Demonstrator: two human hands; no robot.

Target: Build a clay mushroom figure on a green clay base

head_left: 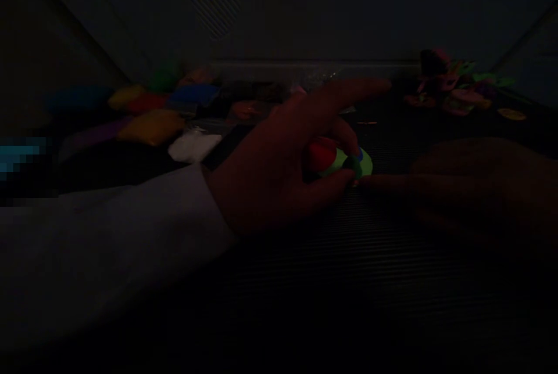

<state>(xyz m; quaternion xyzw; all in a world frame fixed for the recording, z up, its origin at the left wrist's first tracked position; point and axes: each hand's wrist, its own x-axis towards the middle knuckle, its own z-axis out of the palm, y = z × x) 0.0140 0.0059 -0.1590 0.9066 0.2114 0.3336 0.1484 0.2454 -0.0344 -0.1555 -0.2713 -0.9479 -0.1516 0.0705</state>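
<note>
1. Severely underexposed throughout; nearly black across the lower worktop (340, 269).
2. Brightest at the lime-green piece (367, 165) and white packet (194, 146); faintly glinting on clear plastic (321, 77).
3. Dim and soft-edged around the right hand (475, 182).
4. Coarsely pixelated in cyan, far left.

A dark ribbed surface (370, 258) carries coloured packets (150, 127) and a white packet (195, 144) beyond the left hand's (274, 159) sleeve (143, 229), a green piece (367, 164) at its fingertips, and, beyond the right hand (475, 188), a yellow disc (511, 114) near what look like small toys (462, 101).
</note>
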